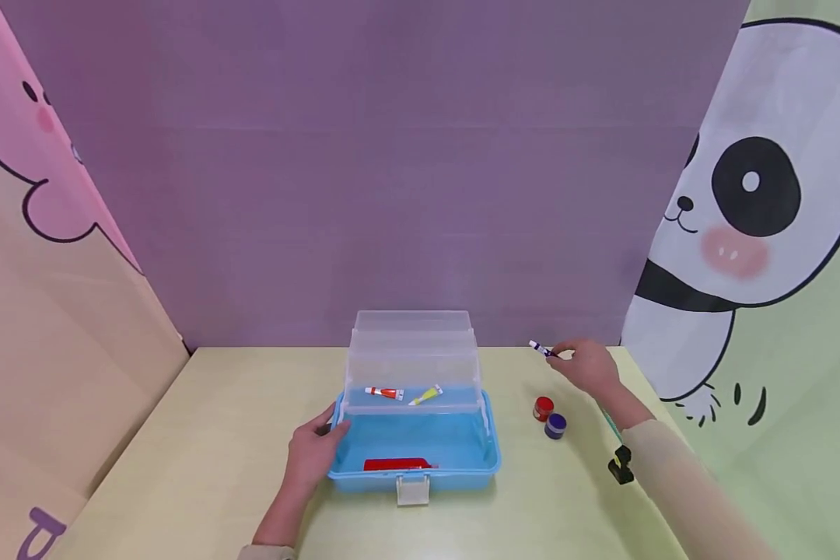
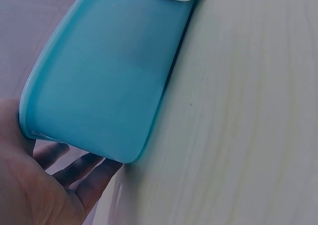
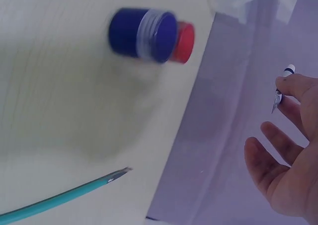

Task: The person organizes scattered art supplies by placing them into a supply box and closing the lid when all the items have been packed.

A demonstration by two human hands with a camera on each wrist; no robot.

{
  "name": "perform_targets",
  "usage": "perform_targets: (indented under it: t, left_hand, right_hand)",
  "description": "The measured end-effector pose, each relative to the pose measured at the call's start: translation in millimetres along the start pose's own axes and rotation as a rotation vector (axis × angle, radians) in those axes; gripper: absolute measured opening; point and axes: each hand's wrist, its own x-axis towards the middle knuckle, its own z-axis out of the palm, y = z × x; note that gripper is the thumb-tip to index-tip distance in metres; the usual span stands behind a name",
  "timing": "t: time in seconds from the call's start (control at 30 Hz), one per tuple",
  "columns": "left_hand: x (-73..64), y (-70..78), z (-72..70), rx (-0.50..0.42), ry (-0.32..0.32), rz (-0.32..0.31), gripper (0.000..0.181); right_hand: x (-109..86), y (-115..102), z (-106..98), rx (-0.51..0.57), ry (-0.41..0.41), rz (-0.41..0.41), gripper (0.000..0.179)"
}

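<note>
A light blue plastic box [image 1: 413,484] stands on the table with its clear lid [image 1: 414,342] raised. My left hand [image 1: 313,451] grips its left wall, the thumb over the rim; in the left wrist view the fingers touch the outside of the blue wall [image 2: 109,76]. Between thumb and finger, my right hand [image 1: 588,367] pinches a small paint tube [image 1: 541,349] with a white cap and dark blue band, above the table's far right. Inside the box are an orange-red tube [image 1: 385,393], a yellow tube [image 1: 426,395] and a longer red tube-like thing [image 1: 396,464].
Right of the box stand a red paint jar [image 1: 543,408] and a blue paint jar [image 1: 555,425]. A teal-handled paintbrush [image 3: 64,197] lies below my right hand. A small black object [image 1: 621,465] is beside the right sleeve. A purple backdrop [image 1: 406,194] rises behind the table [image 1: 252,420].
</note>
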Motion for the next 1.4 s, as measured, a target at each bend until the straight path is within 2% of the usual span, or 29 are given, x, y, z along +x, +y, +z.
perform_targets:
  t: [0.13, 0.33, 0.63, 0.87, 1.13, 1.4]
  left_hand:
    - [-1.8, 2.1, -0.4, -0.005, 0.0, -0.005, 0.058]
    - [-3.9, 3.5, -0.2, -0.005, 0.015, 0.006, 0.056]
    - [-4.1, 3.4, -0.1, -0.016, 0.026, 0.005, 0.055]
    - [-1.8, 0.6, 1.6, -0.017, 0.027, 0.005, 0.055]
    - [-1.5, 1.2, 1.9, -0.02, 0.042, 0.007, 0.056]
    - [-2.9, 2.4, 1.1, -0.026, 0.045, -0.001, 0.055]
  right_hand:
    - [-5.3, -20.9, 0.6, -0.029, 0.052, -0.09, 0.021]
    - [-14.5, -54.6, -1.5, -0.034, 0.08, -0.181, 0.017]
    - [-24.7, -94.6, 0.3, -0.047, 0.107, -0.251, 0.018]
    - [-26.6, -108.3, 6.1, -0.079, 0.132, -0.293, 0.018]
    - [-28.1, -119.7, 17.2, -0.058, 0.143, -0.344, 0.015]
    - [-24.1, -131.1, 34.0, -0.085, 0.15, -0.349, 0.009]
